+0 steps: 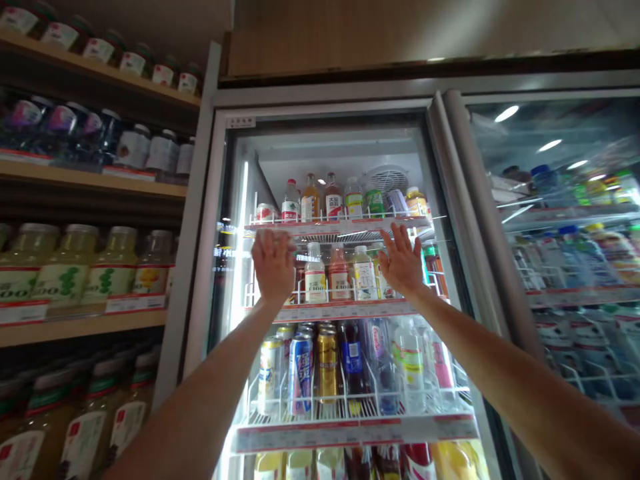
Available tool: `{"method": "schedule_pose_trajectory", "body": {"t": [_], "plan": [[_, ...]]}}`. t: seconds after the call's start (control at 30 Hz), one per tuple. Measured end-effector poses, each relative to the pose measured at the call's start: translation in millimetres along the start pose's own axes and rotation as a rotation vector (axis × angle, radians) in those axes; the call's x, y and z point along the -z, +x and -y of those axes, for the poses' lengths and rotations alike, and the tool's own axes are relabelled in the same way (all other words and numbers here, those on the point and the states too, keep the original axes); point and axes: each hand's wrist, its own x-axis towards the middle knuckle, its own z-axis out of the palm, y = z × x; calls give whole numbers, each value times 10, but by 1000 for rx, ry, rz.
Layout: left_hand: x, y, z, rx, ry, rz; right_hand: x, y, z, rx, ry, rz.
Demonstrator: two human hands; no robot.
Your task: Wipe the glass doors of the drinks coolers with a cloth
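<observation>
Head view finds both our bare hands raised, well apart, before a glass-fronted fridge (320,110). Our left hand (274,267), its back toward us, has the fingers lifted, slightly bent and close to one another; their tips blur, and we see nothing in its grasp. Our right hand (401,261) is opened wider, fingers fanned with gaps between them and the thumb standing away to the left; it has hold of nothing we can see either. We cannot tell whether either hand touches the glass. Between them, upright on the second shelf (345,310) from the top, stand a pale white-capped bottle (315,275), a pink bottle (339,277) and a white-labelled bottle (365,275), the first nearest our left hand and the last nearer our right. Above, the top shelf (325,229) bears bottles and cans; below, we see blue cans (301,377), gold cans (328,367) and a dark bottle (353,357). Wooden shelving (95,181) with more bottles stands on our left.
</observation>
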Motion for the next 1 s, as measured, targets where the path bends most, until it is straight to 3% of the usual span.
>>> {"method": "schedule_pose_trajectory", "body": {"t": [0.07,0.13,0.2,0.3,0.33,0.47,0.5,0.53,0.67,0.73,0.83,0.87,0.93,1.0], "plan": [[-67,-69,-292,-209,-62,104,-14,-49,-10,20,2,-1],[-108,-91,-490,-334,-100,187,-29,-92,-30,44,3,-19],[-128,-75,-568,-277,-101,195,-41,-114,-39,56,4,-45],[-182,-84,-682,-27,-56,81,-42,-115,-17,53,4,-50],[-209,-113,-757,-40,-56,66,-36,-119,-7,41,3,-40],[-264,-238,-993,-464,-160,185,29,-244,-20,11,-12,17],[-255,-232,-970,-485,-170,202,49,-308,-42,22,-16,27],[-242,-206,-915,-429,-163,192,67,-380,-69,33,-18,31],[-205,-109,-753,43,-96,56,106,-610,-157,22,-30,-3],[-209,-195,-870,12,-122,83,116,-644,-175,14,-36,-5],[-204,-413,-1050,-355,-196,222,131,-632,-188,11,-33,23],[-192,-464,-1036,-417,-204,241,134,-626,-194,15,-28,31],[-155,-509,-892,-317,-183,191,135,-625,-208,30,-21,28],[-113,-524,-722,-62,-139,65,128,-635,-223,43,-18,1]]}}
